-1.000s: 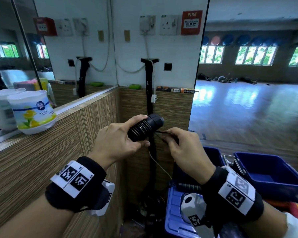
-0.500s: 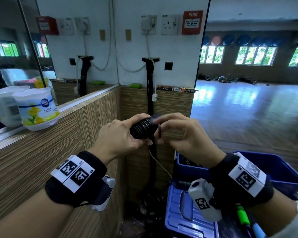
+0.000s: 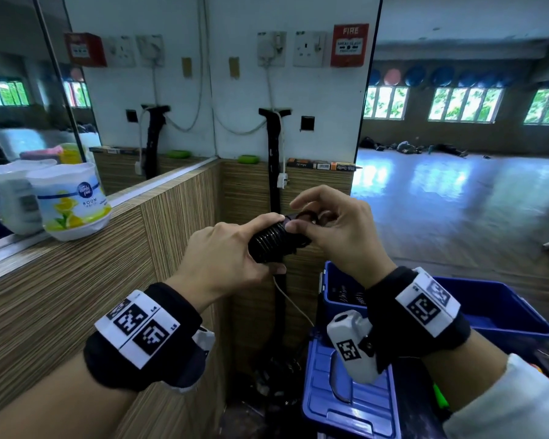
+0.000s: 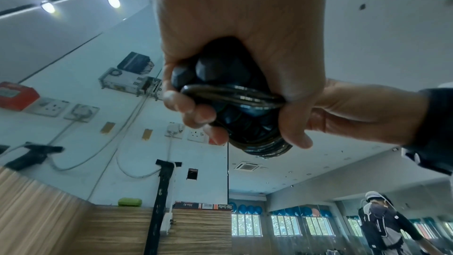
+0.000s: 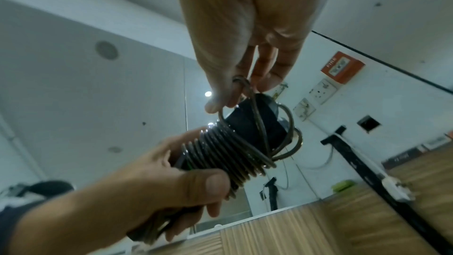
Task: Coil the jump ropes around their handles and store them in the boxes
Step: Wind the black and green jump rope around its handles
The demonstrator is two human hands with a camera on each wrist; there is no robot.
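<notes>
Two black jump rope handles [image 3: 262, 248] are held together at chest height, with the rope wound round them in tight turns [image 5: 220, 148]. My left hand [image 3: 278, 242] grips this bundle from the left, thumb below and fingers above; its grip also shows in the left wrist view [image 4: 241, 121]. My right hand [image 3: 295, 217] pinches a loose loop of the rope [image 5: 259, 123] at the handles' free end between thumb and finger [image 5: 239, 86]. A blue box [image 3: 328, 274] below my right wrist holds other coiled ropes. A second blue box [image 3: 504, 312] stands to its right.
A wood-panelled ledge [image 3: 76, 280] runs along the left and bears a room freshener tub [image 3: 73, 201] before a mirror. A black post [image 3: 273, 172] and a white cable [image 3: 293, 307] stand in the corner. A blue lid [image 3: 346, 403] lies below the boxes.
My right hand has come up from beside the handles, where it held the rope taut, to their free end, and now holds a loop there. The left hand keeps its grip.
</notes>
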